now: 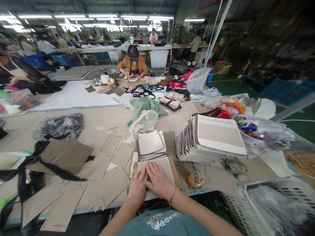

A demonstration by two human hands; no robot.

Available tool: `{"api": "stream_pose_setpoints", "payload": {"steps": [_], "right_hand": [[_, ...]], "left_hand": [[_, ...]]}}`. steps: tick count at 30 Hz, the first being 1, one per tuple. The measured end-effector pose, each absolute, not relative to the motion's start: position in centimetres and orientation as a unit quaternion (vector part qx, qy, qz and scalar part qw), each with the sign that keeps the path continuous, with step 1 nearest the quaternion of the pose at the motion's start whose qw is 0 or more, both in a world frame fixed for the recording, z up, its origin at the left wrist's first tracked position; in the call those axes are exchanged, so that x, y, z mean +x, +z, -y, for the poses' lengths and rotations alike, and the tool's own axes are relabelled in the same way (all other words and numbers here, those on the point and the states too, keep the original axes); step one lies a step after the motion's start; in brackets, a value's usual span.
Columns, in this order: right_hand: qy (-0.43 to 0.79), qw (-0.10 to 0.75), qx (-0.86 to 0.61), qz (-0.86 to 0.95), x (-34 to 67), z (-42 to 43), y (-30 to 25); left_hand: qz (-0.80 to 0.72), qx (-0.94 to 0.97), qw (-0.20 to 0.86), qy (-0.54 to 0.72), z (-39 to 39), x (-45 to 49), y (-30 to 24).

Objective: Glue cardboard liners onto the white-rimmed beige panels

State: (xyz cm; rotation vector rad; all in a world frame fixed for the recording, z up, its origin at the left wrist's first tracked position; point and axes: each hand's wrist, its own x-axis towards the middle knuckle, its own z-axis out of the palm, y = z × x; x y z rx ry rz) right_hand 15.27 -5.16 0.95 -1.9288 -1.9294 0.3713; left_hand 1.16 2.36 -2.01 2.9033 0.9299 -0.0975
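Note:
Both of my hands press flat on a beige panel with a pale border (165, 164) at the table's front edge. My left hand (138, 184), a ring on one finger, lies on its left side with fingers stretched out. Partly beside it and touching it, my right hand (157, 178) rests with fingers extended across the panel's middle. Just beyond them is a short stack of white, dark-edged panels (150, 142). To the right stands a tall, leaning stack of similar larger panels (219, 132). A small bottle with orange-yellow contents (194, 180) is near my right forearm.
Loose beige card strips (64, 200) spread over the left side, beside a strapped block of cards (66, 154). Green and clear plastic bags (147, 108) lie ahead. A white plastic basket (242, 205) stands at the lower right. A co-worker in orange (140, 64) sits across the table.

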Motion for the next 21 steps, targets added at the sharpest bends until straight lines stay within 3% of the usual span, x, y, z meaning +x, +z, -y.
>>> {"api": "stream_pose_setpoints", "payload": {"steps": [5, 10, 13, 16, 18, 21], "right_hand": [[0.086, 0.133, -0.732, 0.663, 17.6, 7.4, -1.7], [0.057, 0.146, -0.78, 0.605, 19.3, 11.1, 0.3], [0.047, 0.224, -0.768, 0.598, 20.5, 14.7, 3.1], [-0.022, 0.37, -0.798, 0.475, 22.7, 20.0, 3.7], [-0.064, 0.435, -0.831, 0.34, 24.6, 23.7, 1.6], [0.048, 0.47, -0.85, 0.234, 26.5, 27.5, -4.6]], "left_hand": [[-0.287, 0.958, -0.002, -0.004, -2.5, 1.0, -2.9], [-0.273, 0.961, -0.035, 0.021, -2.5, 0.7, -3.3], [-0.269, 0.962, -0.036, 0.029, -2.7, 0.5, -3.2], [-0.259, 0.965, -0.019, 0.029, -3.0, 0.5, -2.8], [-0.261, 0.965, -0.005, 0.021, -3.0, 0.7, -2.3], [-0.278, 0.961, 0.014, 0.0, -2.8, 1.3, -1.0]]}}
